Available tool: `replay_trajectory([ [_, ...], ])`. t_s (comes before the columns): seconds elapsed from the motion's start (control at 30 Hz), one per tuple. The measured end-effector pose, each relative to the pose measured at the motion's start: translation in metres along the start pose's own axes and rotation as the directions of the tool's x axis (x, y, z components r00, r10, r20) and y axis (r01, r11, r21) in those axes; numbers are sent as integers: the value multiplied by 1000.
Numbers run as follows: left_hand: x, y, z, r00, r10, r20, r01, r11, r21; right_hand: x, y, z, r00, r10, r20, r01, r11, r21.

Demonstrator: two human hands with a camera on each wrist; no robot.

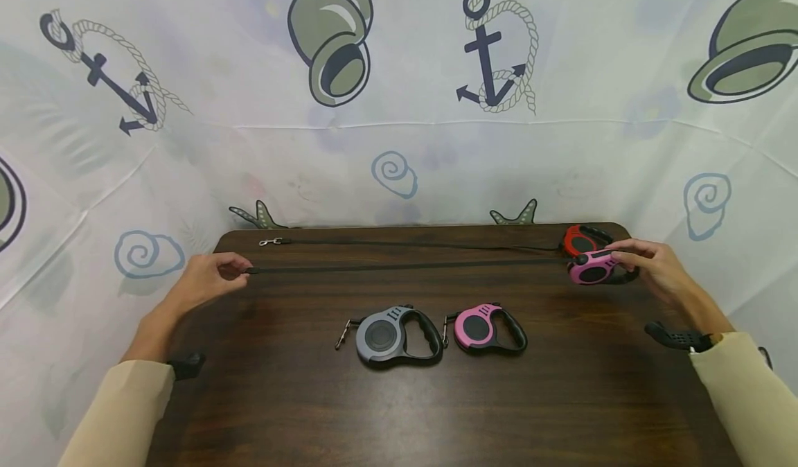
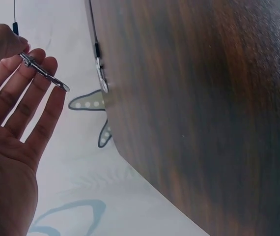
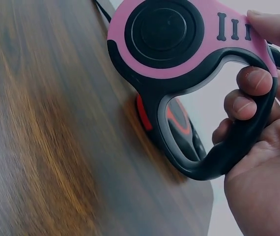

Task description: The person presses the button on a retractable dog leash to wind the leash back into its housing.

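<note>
My right hand (image 1: 648, 267) grips the handle of a pink retractable leash (image 1: 591, 267) (image 3: 179, 54) at the table's far right, fingers curled through its black handle (image 3: 238, 142). Its black tape (image 1: 405, 267) runs stretched out leftward across the table to my left hand (image 1: 208, 280). There thumb and forefinger pinch the metal clip (image 2: 44, 73) at the tape's end, just off the table's left edge. A red leash (image 1: 582, 238) (image 3: 179, 123) lies right behind the pink one, its own tape (image 1: 411, 244) pulled out to a clip (image 1: 271, 242) at far left.
A grey retractable leash (image 1: 389, 335) and a second pink leash (image 1: 486, 328) lie side by side in the middle of the dark wooden table (image 1: 436, 398). A white cloth printed with anchors and shells (image 1: 399, 72) hangs behind and around the table.
</note>
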State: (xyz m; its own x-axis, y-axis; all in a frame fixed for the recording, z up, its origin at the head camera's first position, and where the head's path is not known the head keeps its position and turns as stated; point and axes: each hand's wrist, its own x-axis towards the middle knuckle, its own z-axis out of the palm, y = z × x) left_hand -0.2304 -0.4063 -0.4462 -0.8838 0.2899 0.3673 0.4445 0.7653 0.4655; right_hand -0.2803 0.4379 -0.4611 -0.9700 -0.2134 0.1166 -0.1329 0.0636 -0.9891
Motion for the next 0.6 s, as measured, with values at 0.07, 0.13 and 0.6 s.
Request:
replay_trajectory([
  [0.07,1,3,1,1000,8,2,-8,1000,-11,1,-2,4,1000,-6,5,6,1000,-20],
  [0.13,3,5,2,1000,16,3,-16,1000,-19,3,-5,8,1000,-4,8,4,999,-35],
  [0.6,15,20,8,998,56,16,-55,998,-30,9,-14,28,996,-62,69,63,998,-12],
])
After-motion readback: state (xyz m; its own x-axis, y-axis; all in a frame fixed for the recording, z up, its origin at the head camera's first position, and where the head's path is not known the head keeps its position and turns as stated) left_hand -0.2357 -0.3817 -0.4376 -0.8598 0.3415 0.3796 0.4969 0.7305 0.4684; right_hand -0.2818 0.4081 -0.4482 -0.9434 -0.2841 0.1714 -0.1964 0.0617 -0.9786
